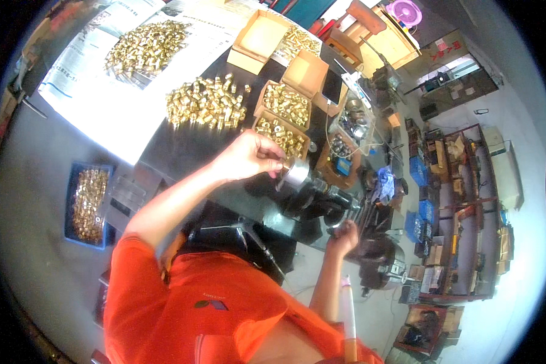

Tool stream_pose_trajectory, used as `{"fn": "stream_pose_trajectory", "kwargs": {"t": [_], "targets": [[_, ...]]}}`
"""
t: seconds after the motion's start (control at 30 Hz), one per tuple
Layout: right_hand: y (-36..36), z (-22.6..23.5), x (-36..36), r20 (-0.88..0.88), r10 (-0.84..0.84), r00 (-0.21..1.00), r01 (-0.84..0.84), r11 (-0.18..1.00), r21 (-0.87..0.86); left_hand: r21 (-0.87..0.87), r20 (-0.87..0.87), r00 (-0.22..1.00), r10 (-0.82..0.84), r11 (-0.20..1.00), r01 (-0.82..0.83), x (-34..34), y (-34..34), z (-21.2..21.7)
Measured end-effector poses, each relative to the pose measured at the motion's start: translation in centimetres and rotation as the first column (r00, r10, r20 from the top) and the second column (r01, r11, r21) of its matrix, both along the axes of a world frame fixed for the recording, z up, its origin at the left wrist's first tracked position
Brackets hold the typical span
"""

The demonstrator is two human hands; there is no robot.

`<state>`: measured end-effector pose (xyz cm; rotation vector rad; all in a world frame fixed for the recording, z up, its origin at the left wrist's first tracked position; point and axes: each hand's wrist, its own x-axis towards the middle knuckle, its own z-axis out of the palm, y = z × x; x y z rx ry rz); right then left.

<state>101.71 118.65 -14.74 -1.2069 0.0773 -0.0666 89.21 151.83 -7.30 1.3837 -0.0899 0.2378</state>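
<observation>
My left hand (255, 156) reaches over the black bench, thumb and fingers pinched together at the front of a silvery round chuck (296, 172) on a small bench machine (309, 197). A brassy glint shows at the fingertips, but what they hold is mostly hidden. To the right, my right hand (344, 238) is closed in a fist around the end of a lever on the machine. Just beyond my left hand stands a cardboard box of brass fittings (280, 134), with another filled box (287, 103) behind it.
Loose brass fittings (206, 104) lie heaped on the bench, with another heap (148, 48) on newspaper (124, 121). At the left stands a blue bin (70, 209) of fittings. An air gun (249, 233) lies near my body. A cigarette (348, 315) juts into view. Shelves (470, 218) line the right.
</observation>
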Motion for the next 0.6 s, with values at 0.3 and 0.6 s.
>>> {"fn": "stream_pose_trajectory", "kwargs": {"t": [0.3, 0.6], "targets": [[0.8, 7.8, 0.7, 0.116, 0.116, 0.986, -0.121, 0.992, 0.031, 0.001, 0.023, 1.000, -0.007, 1.000, 0.007, 0.1, 0.0, -0.4], [4.7, 4.3, 10.4, 0.131, 0.139, 0.982, -0.142, 0.990, 0.015, 0.038, 0.076, 0.997, 0.024, 0.999, -0.027, 0.1, -0.6, -0.1]]}}
